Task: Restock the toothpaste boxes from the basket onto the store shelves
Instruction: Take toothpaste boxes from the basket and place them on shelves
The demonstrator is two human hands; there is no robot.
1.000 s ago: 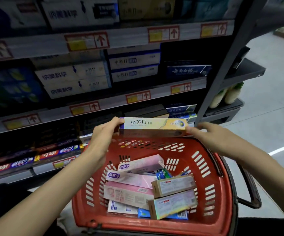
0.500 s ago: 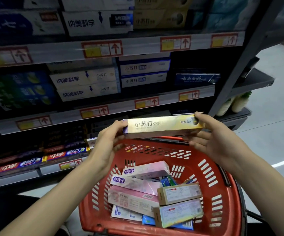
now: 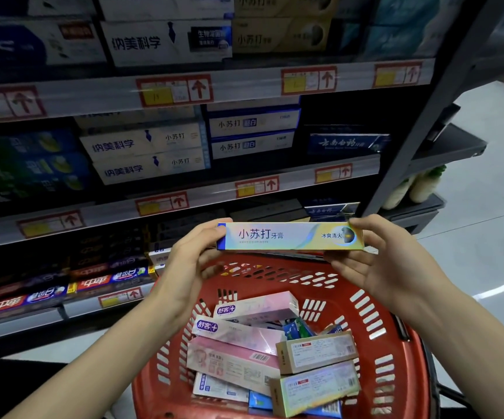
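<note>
The toothpaste box lies level in the air above the far rim of the red basket. Its long axis runs left to right, roughly in line with the shelf edges. Its printed front faces the camera and its blue end points left.

The left hand grips the blue end, thumb on the top edge and fingers curled underneath. The right hand pinches the other end the same way, thumb over the top corner and fingers below.

More toothpaste boxes lie heaped in the basket. Among them are pink boxes lying slantwise and two label-side-up boxes beside them on the right. Those underneath are mostly covered, and the picture's bottom edge cuts off the basket's near rim.

Behind stands a store shelf unit with red-framed price tags along its rails. It holds rows of boxed toothpaste lying flat. The upper rows are smeared by blur and the left side is too dark to read.

To the right is pale, glossy floor. A lower side shelf there holds whitish bottles, which are hard to make out.
</note>
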